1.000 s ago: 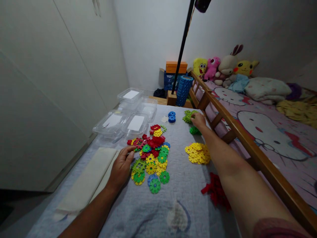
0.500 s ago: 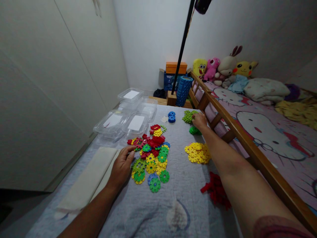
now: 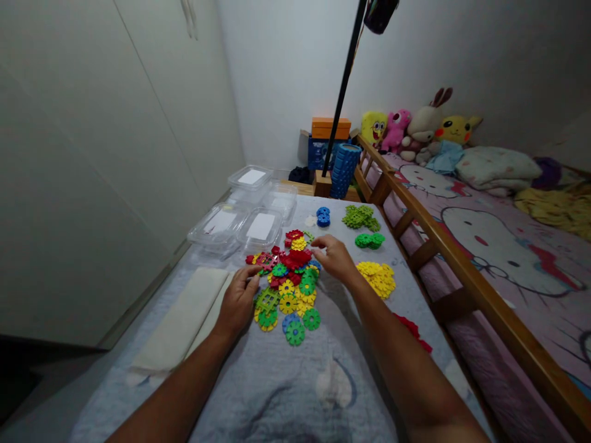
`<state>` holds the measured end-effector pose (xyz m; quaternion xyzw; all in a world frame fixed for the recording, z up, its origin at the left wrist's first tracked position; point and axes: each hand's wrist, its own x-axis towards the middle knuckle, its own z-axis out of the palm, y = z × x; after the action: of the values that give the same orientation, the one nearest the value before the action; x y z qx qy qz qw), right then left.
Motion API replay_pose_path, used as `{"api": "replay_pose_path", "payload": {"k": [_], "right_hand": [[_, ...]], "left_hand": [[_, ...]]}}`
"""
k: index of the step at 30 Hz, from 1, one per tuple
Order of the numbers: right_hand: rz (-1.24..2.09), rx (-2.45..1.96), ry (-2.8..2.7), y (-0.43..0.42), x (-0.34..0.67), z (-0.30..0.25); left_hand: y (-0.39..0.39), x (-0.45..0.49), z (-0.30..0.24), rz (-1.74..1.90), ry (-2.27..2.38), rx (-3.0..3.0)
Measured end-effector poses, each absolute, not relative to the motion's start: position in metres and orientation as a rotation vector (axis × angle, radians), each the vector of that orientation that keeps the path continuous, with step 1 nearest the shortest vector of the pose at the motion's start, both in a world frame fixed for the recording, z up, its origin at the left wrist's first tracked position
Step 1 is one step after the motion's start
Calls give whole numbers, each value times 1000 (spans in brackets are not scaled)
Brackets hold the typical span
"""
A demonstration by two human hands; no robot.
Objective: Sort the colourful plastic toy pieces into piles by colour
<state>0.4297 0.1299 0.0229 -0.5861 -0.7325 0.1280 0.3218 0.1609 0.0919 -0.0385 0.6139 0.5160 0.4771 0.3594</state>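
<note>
A mixed pile of red, yellow, green and blue plastic snowflake building discs (image 3: pixel 289 303) lies mid-table, with a light green lattice piece (image 3: pixel 268 300) among them. My left hand (image 3: pixel 237 300) rests at the pile's left edge, fingers loosely extended, with nothing visible in them. Over the pile's right side hovers my right hand (image 3: pixel 336 258), its thumb and forefinger apart with no piece between them. To the right are single-colour heaps: light green pieces (image 3: pixel 357 216), green discs (image 3: pixel 369 240), yellow discs (image 3: pixel 377 280) and red pieces (image 3: pixel 410 327), the last partly hidden by my right forearm.
Clear lidded plastic boxes (image 3: pixel 217 226) stand at the back left, near a folded cream cloth (image 3: pixel 184 320). Blue discs (image 3: pixel 323 216) sit at the far end. A wooden bed rail (image 3: pixel 443 261) borders the table's right side, and a black pole (image 3: pixel 342 92) rises beyond it.
My right hand has moved left and nearer, from the light green heap to the mixed pile. My left hand stays by the pile's left edge. The view has shifted slightly.
</note>
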Motion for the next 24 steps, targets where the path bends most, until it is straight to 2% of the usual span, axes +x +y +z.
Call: {"api": "replay_pose_path", "payload": {"k": [7, 24], "right_hand": [[242, -1513, -2045, 95, 371, 0], [513, -1450, -1880, 103, 390, -6]], "left_hand": [[92, 160, -39, 1245, 1325, 1589], [91, 163, -37, 1223, 1330, 1642]]}}
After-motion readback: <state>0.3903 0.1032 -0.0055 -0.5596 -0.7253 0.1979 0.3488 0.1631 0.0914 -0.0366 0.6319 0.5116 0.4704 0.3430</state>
